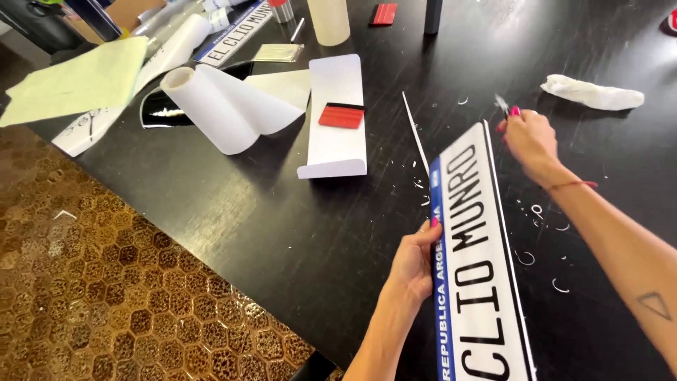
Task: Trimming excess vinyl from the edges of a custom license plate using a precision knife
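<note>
A long white plate (479,261) with black lettering, a black rim and a blue strip along one long edge lies on the black table (296,226), running from the bottom edge of the view up toward the centre right. The plate is held between both hands. The left hand (412,264) is closed on the blue long edge about midway along the visible part, thumb on top, fingers under. The right hand (529,137) sits at the far end corner of the plate, fingers pinched narrow on a small blade (501,104) whose tip points away from the plate; the hand is just touching the corner. A red thread is seen on the right wrist.

Thin white curled trimmings (543,212) are scattered on the table just right of the plate, under the right forearm. A thin white strip (415,130) lies just left of the plate's far end. A crumpled white cloth (592,93) lies beyond the right hand, apart from it. Well left of the hands, a red squeegee (341,116) rests on a curled white sheet (337,152), with a white roll (211,109) beside it and pale yellow paper (77,81) further left. A second lettered plate (233,25) lies at the far edge.
</note>
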